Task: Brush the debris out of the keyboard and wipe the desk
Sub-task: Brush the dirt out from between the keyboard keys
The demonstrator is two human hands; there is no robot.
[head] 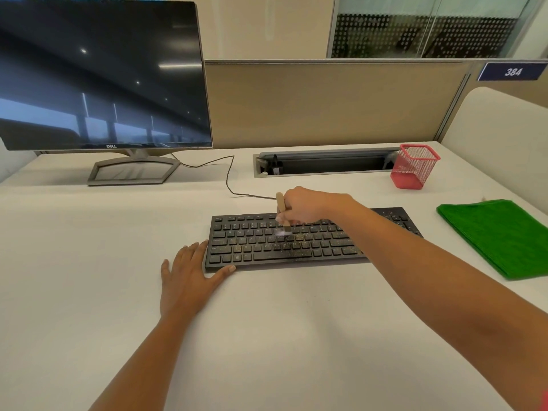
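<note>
A black keyboard lies on the white desk, its middle and right keys speckled with yellowish crumbs. My right hand grips a small wooden-handled brush above the upper middle rows; the blurred pale bristles touch the keys. My left hand lies flat on the desk with straight fingers, its fingers against the keyboard's left end and its thumb along the front edge. A folded green cloth rests on the desk at the right, apart from the keyboard.
A dark monitor on a grey stand fills the back left. The keyboard's cable runs toward it. A cable tray slot and a red mesh pen cup sit at the back. A beige partition closes off the rear.
</note>
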